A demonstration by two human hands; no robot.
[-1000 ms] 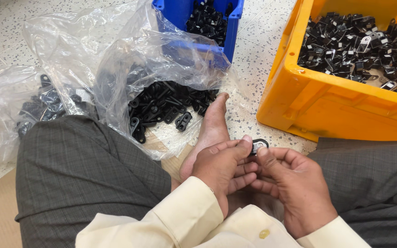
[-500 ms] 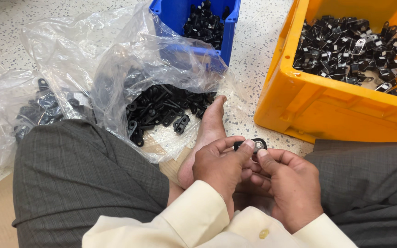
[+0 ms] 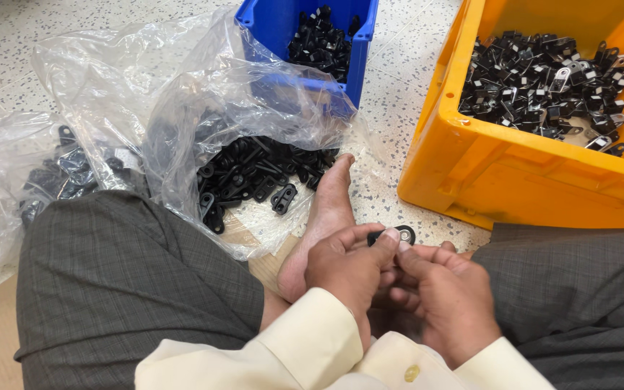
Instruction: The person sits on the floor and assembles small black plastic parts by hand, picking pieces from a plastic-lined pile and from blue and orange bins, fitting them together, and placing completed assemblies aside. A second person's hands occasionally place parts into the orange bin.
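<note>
The person sits cross-legged, a bare foot (image 3: 323, 224) tucked forward between the knees. Both forearms in cream sleeves meet over the lap. The left hand (image 3: 344, 271) and right hand (image 3: 445, 300) press together, fingers (image 3: 391, 237) pinched closed at their tips around something small and dark.

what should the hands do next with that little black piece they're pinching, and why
Probably press the parts fully together, then drop the piece into the orange plastic crate. Both hands, left hand and right hand, pinch one small black plastic clip with a round metal insert at the fingertips, and that crate holds black pieces that show metal, unlike the plain ones on the clear plastic bag.
</note>
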